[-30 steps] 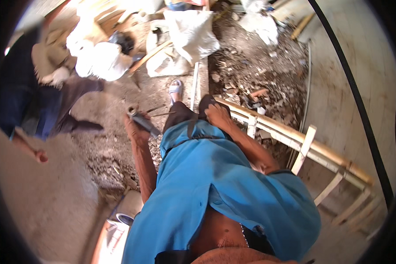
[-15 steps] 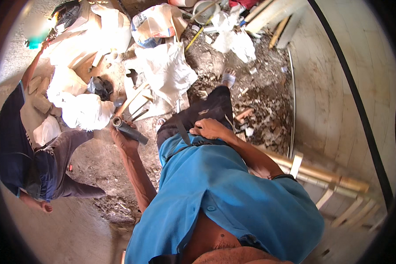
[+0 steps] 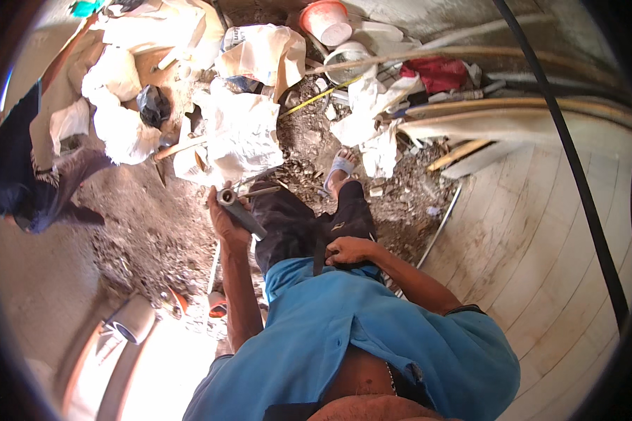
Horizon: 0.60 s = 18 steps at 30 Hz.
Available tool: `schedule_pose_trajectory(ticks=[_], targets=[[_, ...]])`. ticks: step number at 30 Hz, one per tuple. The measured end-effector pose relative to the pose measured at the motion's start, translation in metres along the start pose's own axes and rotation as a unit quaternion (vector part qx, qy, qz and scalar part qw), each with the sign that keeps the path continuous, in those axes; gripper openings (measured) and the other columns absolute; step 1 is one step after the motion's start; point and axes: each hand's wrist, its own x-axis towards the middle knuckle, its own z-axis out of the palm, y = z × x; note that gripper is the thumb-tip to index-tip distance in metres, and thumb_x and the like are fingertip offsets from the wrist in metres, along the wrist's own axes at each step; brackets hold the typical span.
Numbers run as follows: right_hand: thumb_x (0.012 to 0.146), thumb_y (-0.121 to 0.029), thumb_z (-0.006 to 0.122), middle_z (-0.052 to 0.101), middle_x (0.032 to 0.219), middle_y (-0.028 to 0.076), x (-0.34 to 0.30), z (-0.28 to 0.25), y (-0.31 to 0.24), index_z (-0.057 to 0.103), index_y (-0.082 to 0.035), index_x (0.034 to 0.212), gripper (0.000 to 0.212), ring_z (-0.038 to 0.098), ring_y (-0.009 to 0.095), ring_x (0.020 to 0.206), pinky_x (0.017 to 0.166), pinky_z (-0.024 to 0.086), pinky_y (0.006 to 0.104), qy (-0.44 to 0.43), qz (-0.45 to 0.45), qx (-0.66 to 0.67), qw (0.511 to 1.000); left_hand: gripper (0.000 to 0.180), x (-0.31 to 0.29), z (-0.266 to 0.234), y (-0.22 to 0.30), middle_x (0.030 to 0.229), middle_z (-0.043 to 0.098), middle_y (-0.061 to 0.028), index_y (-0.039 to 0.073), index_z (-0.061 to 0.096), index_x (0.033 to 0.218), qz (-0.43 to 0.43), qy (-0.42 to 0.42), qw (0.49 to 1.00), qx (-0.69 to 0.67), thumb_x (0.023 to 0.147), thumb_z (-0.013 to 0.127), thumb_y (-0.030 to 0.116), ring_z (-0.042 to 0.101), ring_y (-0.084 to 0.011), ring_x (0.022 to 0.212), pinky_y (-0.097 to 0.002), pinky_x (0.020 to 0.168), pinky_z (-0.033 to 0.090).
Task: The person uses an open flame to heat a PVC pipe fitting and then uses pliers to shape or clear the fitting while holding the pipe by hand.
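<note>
Grey and hollow-ended, the straight tube [image 3: 244,216] is gripped in my left hand [image 3: 225,228], its long axis slanting toward my blue shirt's hem [image 3: 289,272], where my right hand [image 3: 349,250] curls, whether empty I cannot tell.

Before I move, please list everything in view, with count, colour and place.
Tube: one, grey, in left hand
Buckets: two, one red, one whitish, top centre
Cloth: one, red, upper right
Wood pieces: several, pale brown, upper right
Sacks: several, white, upper left to centre
Dark bag: one, black, upper left
Yellow strip: one, yellow, above centre
Cord: one, black, right side
Cylinder: one, pale, lower left
Rubble: uncountable, brown, on ground
Co-worker: one, dark clothes, left edge
Sandal: one, whitish, on a foot
Shirt: one, blue, lower centre
Left hand: one, bare, around tube
Right hand: one, bare, at waist
</note>
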Motion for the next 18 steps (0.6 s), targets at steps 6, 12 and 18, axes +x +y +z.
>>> schedule_pose_trajectory(ticks=[6,12,18], targets=[[0.097,-0.033,0.065,0.073,0.107,0.017,-0.063,-0.098,0.028,0.065,0.0,0.118,0.039,0.071,0.021,0.1,0.08,0.057,0.0347,-0.052,0.129,0.097,0.986,0.05,-0.001,0.036,-0.101,0.078,0.066,-0.0066,0.005,0.059,0.122,0.054,0.051,0.997,-0.018,0.102,0.056,0.05,0.062,-0.0176,0.059,-0.0302,0.051,0.051],[0.096,-0.036,0.06,0.074,0.088,0.015,0.033,-0.249,0.098,0.071,-0.006,0.103,0.033,0.073,0.032,0.084,0.078,0.055,0.0432,0.291,0.124,-0.29,0.903,0.048,0.017,0.009,-0.166,0.079,0.061,-0.0013,0.004,0.065,0.112,0.117,0.182,0.976,0.043,0.101,0.058,0.051,0.058,-0.0125,0.064,-0.0274,0.055,0.049],[0.096,-0.041,0.058,0.071,0.094,0.023,0.203,-0.343,0.068,0.067,-0.005,0.097,0.038,0.068,0.043,0.091,0.078,0.052,0.0539,0.322,0.038,-0.401,0.857,0.048,0.03,-0.034,-0.24,0.09,0.06,0.001,-0.002,0.067,0.122,0.125,0.3,0.946,0.004,0.106,0.053,0.041,0.052,-0.0079,0.079,-0.0242,0.07,0.044]])
